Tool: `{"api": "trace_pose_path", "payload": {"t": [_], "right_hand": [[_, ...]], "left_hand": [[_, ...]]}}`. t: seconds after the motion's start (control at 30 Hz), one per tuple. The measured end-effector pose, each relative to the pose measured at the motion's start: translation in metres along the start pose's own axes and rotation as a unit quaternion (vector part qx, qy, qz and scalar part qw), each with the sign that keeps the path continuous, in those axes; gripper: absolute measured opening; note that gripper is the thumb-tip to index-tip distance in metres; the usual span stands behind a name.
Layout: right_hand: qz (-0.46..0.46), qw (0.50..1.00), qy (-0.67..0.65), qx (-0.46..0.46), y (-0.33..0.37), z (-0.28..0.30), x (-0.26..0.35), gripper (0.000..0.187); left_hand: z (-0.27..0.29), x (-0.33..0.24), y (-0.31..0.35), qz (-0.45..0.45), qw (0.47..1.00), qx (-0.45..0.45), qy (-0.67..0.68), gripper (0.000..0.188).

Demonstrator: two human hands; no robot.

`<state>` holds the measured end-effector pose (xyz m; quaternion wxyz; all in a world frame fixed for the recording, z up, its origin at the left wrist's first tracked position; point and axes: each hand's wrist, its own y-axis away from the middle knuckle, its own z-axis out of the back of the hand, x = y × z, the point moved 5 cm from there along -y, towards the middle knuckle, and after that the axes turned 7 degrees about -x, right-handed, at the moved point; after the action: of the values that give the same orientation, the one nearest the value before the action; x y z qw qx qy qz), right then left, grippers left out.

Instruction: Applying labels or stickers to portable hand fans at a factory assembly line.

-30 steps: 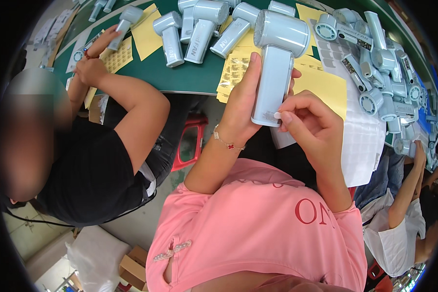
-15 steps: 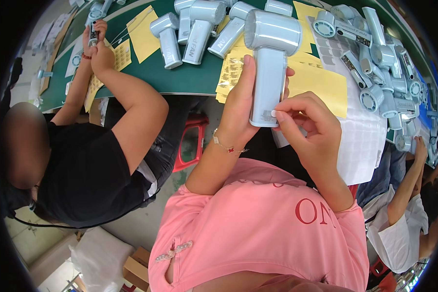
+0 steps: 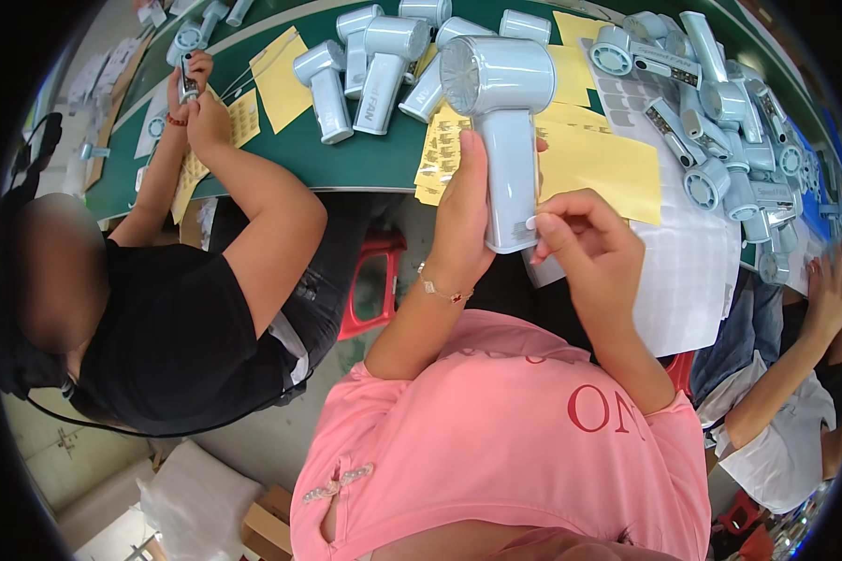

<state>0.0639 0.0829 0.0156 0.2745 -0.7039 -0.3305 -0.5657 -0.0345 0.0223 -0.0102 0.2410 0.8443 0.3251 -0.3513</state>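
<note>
A pale blue handheld fan [image 3: 512,178] stands nearly upright in my left hand [image 3: 461,220], its round head at the top and its handle toward me. The fingers of that hand wrap around the handle from the left and behind. My right hand [image 3: 597,245] is closed in a pinch at the handle's lower right, a fingertip touching or almost touching its surface. A small greyish mark [image 3: 522,227] shows there, partly covered by the finger. Whether anything sits within the pinch is hidden.
Yellow label sheets [image 3: 601,170] lie beyond the fan. More fans [image 3: 384,79] rest on the green table [image 3: 374,173], with a heap of fans [image 3: 739,140] at right on white sheets [image 3: 688,271]. A co-worker [image 3: 187,309] sits at left, another person [image 3: 781,402] at right.
The held fan has shifted slightly left and down in view, its handle turned a little. My right hand stays by the handle's lower end. The person at right has moved an arm.
</note>
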Motion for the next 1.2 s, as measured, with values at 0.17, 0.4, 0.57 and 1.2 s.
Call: {"api": "trace_pose_path", "payload": {"t": [0.17, 0.4, 0.57, 1.2], "right_hand": [[-0.04, 0.992, -0.066, -0.104, -0.009, 0.021, -0.006, 0.007], [0.346, 0.87, 0.295, 0.19, 0.022, -0.01, 0.02, 0.007], [0.171, 0.985, -0.004, 0.017, 0.001, 0.031, 0.016, 0.003], [0.084, 0.989, 0.105, -0.063, 0.016, 0.109, 0.014, 0.007]], "left_hand": [[-0.005, 0.0, 0.009, 0.033, 0.996, 0.064, 0.046, 0.067], [-0.002, 0.005, 0.005, 0.046, 0.998, 0.022, 0.032, 0.064], [0.009, -0.03, -0.043, -0.108, 0.966, -0.055, -0.227, 0.055], [-0.034, -0.096, -0.185, -0.383, 0.278, -0.198, -0.858, 0.04]]}}
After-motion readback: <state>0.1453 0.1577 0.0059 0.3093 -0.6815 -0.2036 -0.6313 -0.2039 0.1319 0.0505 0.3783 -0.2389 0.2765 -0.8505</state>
